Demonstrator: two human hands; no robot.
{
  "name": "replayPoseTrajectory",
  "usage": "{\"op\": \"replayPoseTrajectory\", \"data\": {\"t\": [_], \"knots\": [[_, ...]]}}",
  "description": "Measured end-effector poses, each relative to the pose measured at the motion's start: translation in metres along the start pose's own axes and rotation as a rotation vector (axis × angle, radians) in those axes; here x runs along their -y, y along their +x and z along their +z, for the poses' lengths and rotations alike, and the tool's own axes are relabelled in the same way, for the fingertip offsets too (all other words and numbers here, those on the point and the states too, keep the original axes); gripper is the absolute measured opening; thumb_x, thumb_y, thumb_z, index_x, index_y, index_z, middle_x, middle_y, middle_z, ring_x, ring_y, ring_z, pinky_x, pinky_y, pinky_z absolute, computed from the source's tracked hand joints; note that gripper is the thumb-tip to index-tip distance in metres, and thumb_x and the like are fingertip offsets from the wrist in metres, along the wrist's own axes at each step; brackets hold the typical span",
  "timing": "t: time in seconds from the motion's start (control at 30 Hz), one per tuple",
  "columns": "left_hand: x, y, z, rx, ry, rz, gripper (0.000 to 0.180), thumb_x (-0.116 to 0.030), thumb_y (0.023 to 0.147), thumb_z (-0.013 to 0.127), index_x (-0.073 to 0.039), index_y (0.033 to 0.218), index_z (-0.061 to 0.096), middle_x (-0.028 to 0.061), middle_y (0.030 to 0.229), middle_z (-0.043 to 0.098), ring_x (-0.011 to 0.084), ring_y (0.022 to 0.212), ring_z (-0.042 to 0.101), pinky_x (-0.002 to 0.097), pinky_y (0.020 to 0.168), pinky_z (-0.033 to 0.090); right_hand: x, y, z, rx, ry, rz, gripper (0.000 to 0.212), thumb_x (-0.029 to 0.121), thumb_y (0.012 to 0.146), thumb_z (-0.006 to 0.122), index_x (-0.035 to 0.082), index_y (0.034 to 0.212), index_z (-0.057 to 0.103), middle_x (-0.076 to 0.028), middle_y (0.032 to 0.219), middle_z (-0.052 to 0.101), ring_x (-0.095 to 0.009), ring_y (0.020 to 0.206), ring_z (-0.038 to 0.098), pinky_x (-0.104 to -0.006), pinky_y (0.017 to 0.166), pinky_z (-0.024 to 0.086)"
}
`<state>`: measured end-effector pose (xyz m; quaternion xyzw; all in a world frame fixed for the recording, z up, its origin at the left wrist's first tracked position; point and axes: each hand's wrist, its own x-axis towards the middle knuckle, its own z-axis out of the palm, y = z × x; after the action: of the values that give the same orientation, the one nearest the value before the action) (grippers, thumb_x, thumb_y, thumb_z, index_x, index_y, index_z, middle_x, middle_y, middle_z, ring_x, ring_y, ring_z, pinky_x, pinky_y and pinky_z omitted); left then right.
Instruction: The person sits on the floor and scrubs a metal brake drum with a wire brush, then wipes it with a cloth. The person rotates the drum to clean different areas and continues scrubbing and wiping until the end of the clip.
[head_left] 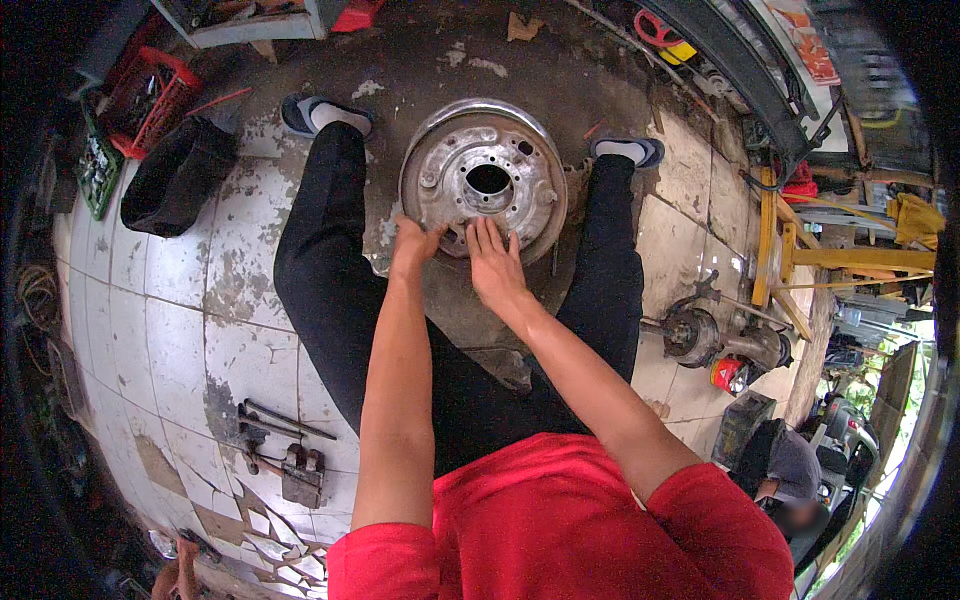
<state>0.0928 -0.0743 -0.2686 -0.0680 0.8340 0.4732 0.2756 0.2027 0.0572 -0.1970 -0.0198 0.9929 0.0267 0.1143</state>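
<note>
A round metal brake backing plate (462,170) with a raised rim, a large central hole and a ring of small holes sits between my feet. My left hand (412,243) is at its lower left edge, thumb over the inner face and the other fingers partly hidden at the rim. Against the lower part of the plate's face lies my right hand (497,272), fingers stretched out and thumb apart. What is under the plate is hidden.
Hammers and other hand tools (283,440) lie on the cracked tiles to the left. A black bucket (180,178) and a red crate (155,98) stand further off. To the right are an axle part (692,337), a red can (730,374), a yellow frame (768,235) and another person (790,465).
</note>
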Motion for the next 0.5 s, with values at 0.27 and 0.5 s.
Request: {"op": "replayPoseTrajectory", "data": {"t": [0.27, 0.5], "knots": [[0.028, 0.015, 0.011, -0.023, -0.025, 0.020, 0.102, -0.031, 0.074, 0.085, 0.017, 0.138, 0.022, 0.0361, 0.132, 0.052, 0.0426, 0.125, 0.053, 0.0418, 0.105, 0.043, 0.006, -0.025, -0.003, 0.065, -0.069, -0.116, 0.055, 0.013, 0.094, 0.043, -0.004, 0.146, 0.038, -0.021, 0.155, 0.032, -0.032, 0.145, 0.029, -0.0598, 0.114, 0.021], [0.002, 0.005, 0.002, -0.016, 0.062, -0.084, 0.104, -0.030, 0.073, 0.086, 0.016, 0.140, 0.021, 0.0360, 0.133, 0.050, 0.0415, 0.126, 0.053, 0.0414, 0.106, 0.042, 0.004, -0.001, 0.004, -0.029, 0.034, -0.019, 0.054, 0.015, 0.095, 0.040, -0.004, 0.145, 0.039, -0.021, 0.155, 0.033, -0.033, 0.145, 0.028, -0.0622, 0.113, 0.021]]}}
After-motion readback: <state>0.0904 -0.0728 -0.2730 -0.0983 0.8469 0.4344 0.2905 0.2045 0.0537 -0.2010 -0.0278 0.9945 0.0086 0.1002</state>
